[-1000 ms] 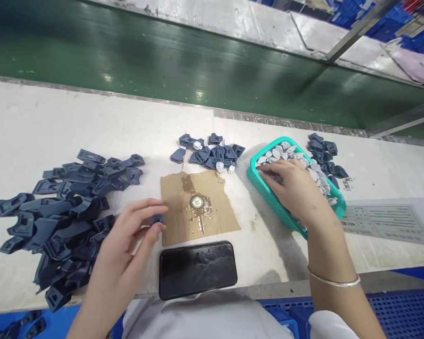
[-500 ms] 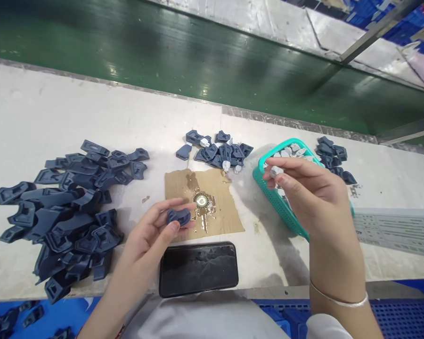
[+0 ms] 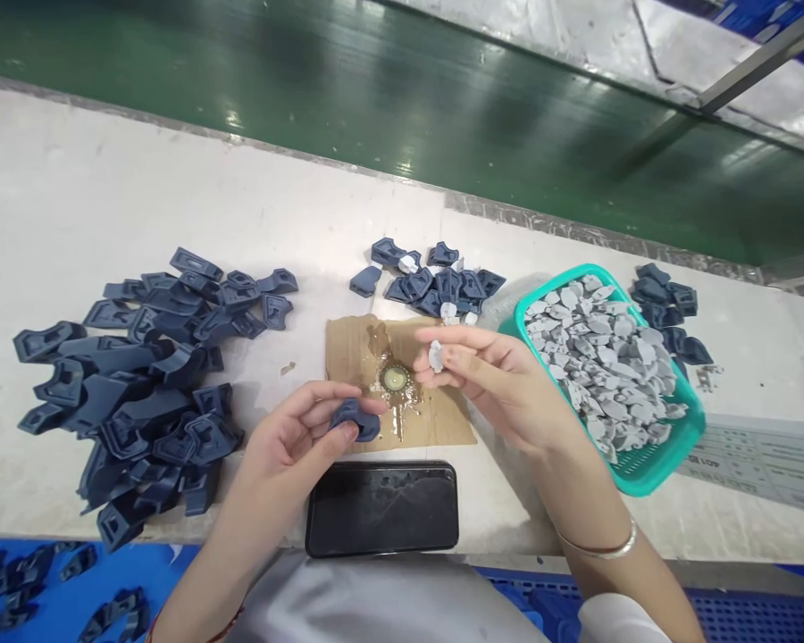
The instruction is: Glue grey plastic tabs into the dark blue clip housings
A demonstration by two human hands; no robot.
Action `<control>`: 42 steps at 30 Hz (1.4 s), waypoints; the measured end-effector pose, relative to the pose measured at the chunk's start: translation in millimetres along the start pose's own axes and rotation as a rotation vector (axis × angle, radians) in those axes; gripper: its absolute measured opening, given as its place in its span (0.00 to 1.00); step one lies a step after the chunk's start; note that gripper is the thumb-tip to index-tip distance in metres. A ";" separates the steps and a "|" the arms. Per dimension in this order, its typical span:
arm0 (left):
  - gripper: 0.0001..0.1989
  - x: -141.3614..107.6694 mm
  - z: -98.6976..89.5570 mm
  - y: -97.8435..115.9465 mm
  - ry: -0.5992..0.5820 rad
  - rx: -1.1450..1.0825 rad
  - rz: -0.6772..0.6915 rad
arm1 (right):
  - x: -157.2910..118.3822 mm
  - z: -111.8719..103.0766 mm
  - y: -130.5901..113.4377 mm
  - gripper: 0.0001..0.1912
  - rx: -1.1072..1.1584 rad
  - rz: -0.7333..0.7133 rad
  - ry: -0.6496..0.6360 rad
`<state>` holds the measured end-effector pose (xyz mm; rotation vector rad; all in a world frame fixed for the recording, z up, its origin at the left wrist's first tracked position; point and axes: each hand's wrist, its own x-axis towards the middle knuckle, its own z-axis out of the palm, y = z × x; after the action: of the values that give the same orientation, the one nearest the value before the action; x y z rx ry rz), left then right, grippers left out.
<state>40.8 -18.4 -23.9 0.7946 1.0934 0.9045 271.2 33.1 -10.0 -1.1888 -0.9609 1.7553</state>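
My left hand (image 3: 308, 433) pinches a dark blue-grey plastic part (image 3: 355, 420) between thumb and fingers, just above the lower left of a torn cardboard piece (image 3: 448, 420). In my right hand (image 3: 502, 379) a small light-grey plastic piece (image 3: 435, 356) is gripped at the fingertips, over the cardboard's right side. The two held pieces are apart. Between the hands, a small round cap (image 3: 395, 379) lies on the cardboard in a wet, shiny splash. A teal basket (image 3: 693, 433) full of similar light-grey pieces (image 3: 609, 357) stands right of my right hand.
A large heap of dark parts (image 3: 140, 393) lies at left. A smaller group (image 3: 435, 284), some with light-grey pieces, sits behind the cardboard; more dark parts (image 3: 666, 304) are beyond the basket. A black phone (image 3: 381, 509) lies in front. A green conveyor belt (image 3: 375, 116) runs behind the table.
My right hand has moved left from above the basket to the cardboard, carrying the light-grey piece. The dark part in my left hand has turned a little. The whole view has shifted slightly.
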 end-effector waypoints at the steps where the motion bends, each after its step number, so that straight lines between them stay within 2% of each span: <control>1: 0.07 0.6 0.8 -0.5 -0.009 -0.013 -0.004 | 0.1 -0.2 2.1 0.15 0.006 0.007 0.015; 5: 0.05 1.9 2.9 -1.2 -0.038 -0.003 0.012 | 0.0 -1.2 7.5 0.14 0.021 0.002 0.062; 9: 0.05 2.4 2.6 -3.5 -0.022 -0.008 0.052 | 0.6 0.9 11.0 0.17 -0.066 -0.044 0.093; 13: 0.06 4.6 2.4 -7.7 -0.013 -0.042 0.065 | -1.5 4.8 16.0 0.17 -0.273 -0.142 0.136; 16: 0.07 5.7 2.1 -10.4 -0.009 -0.066 0.062 | -4.4 6.5 18.7 0.13 -0.554 -0.261 0.153; 21: 0.07 3.6 1.2 -12.3 0.019 -0.077 0.073 | -4.4 6.6 22.6 0.12 -0.969 -0.505 0.042; 27: 0.06 4.4 3.9 -12.9 0.037 -0.121 0.055 | 0.7 6.8 30.4 0.14 -1.194 -0.722 -0.065; 33: 0.06 5.6 2.9 -12.0 0.011 -0.226 0.046 | 0.0 6.5 29.5 0.13 -1.183 -0.730 -0.064; 36: 0.07 4.9 1.0 -10.9 -0.015 -0.257 0.075 | -1.7 7.4 28.9 0.13 -1.113 -0.683 -0.057; 38: 0.07 4.7 0.2 -10.8 -0.023 -0.242 0.102 | -3.6 8.9 28.8 0.12 -0.949 -0.580 -0.006; 42: 0.11 6.1 0.5 -11.4 -0.009 -0.200 0.179 | -7.1 13.6 29.7 0.10 -0.437 -0.375 0.087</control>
<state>44.9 -17.8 -36.2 0.7371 0.9176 1.1410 254.3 12.8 -30.5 -1.2371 -1.4568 1.2233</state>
